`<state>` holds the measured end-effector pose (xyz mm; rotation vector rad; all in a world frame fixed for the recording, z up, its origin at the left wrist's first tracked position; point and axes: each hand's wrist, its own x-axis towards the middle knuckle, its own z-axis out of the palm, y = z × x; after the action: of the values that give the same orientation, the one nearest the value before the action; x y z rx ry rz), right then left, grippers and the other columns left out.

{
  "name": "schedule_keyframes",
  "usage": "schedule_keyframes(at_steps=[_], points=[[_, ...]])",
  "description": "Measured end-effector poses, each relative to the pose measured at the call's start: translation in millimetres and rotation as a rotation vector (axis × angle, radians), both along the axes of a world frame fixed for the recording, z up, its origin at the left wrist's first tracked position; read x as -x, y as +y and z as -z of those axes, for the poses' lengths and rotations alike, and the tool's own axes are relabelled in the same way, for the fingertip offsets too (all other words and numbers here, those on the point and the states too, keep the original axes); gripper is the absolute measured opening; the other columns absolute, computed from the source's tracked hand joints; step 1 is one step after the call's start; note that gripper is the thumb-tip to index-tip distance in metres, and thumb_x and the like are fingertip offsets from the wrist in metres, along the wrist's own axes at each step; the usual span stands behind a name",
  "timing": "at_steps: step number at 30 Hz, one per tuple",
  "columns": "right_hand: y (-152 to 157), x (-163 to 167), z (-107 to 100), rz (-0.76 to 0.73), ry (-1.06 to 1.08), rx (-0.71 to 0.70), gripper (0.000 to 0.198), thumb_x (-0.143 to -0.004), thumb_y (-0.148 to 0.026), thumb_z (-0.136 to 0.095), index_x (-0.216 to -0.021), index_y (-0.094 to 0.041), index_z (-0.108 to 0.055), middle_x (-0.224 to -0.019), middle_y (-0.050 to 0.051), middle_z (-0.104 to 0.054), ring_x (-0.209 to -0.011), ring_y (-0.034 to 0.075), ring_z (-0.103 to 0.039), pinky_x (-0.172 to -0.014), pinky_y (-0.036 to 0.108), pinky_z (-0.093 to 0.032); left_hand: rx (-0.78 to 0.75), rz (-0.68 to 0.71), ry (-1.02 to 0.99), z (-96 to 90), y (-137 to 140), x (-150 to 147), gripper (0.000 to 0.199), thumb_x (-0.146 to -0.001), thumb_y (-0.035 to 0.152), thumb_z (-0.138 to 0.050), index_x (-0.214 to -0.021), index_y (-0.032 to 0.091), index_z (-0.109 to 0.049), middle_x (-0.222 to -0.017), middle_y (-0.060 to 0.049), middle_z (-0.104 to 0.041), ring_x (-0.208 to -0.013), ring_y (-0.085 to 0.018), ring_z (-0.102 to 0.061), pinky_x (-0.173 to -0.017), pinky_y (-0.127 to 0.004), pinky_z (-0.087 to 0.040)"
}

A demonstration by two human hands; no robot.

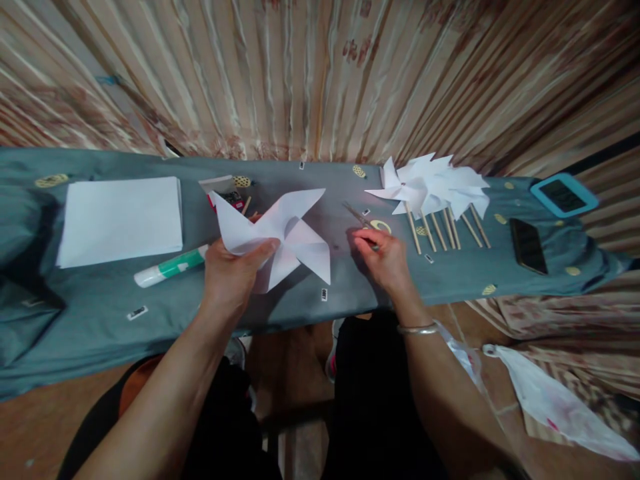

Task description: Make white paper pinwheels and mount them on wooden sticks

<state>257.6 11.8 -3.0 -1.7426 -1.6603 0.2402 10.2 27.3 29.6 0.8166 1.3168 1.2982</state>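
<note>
My left hand (233, 267) holds a white paper pinwheel (305, 243) above the table, its thumb pressed near the centre where the folded points meet. The fingers behind the paper are mostly hidden. To the right, my right hand (385, 257) hovers low over the cloth with thumb and forefinger pinched together. Whatever sits in that pinch is too small to make out. Just beyond its fingers lie scissors (356, 213), beside a pale yellow ring-shaped piece (381, 227). Behind the pinwheel stands a small open red and black box (230, 199), partly covered.
At left are a stack of white paper (123, 220) and a green-and-white glue stick (173, 267). Several finished pinwheels (433, 183) on wooden sticks (437, 231) lie at back right. Farther right are a phone (529, 245) and a blue-framed device (565, 195). A curtain (280, 80) hangs behind.
</note>
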Motion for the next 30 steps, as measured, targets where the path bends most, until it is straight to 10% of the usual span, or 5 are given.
schedule_keyframes(at_steps=[6,30], points=[[3,22,0,-0.130,-0.051,0.188,0.024,-0.078,-0.020,-0.066,-0.101,-0.022,-0.071,-0.094,0.006,-0.073,-0.086,0.023,-0.065,-0.084,0.039,-0.050,0.003,-0.019,0.011,0.8,-1,2,0.034,-0.051,0.022,-0.083,-0.082,0.015,-0.073,-0.076,0.000,-0.074,-0.067,-0.014,-0.066,-0.065,-0.024,-0.053],[-12,31,5,-0.253,-0.061,0.135,0.013,-0.085,-0.018,-0.056,-0.082,-0.022,-0.068,-0.096,0.005,-0.071,-0.094,0.023,-0.062,-0.094,0.043,-0.045,-0.023,0.035,0.017,6.1,0,0,0.024,-0.056,0.022,-0.081,-0.078,0.017,-0.072,-0.077,-0.001,-0.074,-0.068,-0.017,-0.067,-0.064,-0.026,-0.053]])
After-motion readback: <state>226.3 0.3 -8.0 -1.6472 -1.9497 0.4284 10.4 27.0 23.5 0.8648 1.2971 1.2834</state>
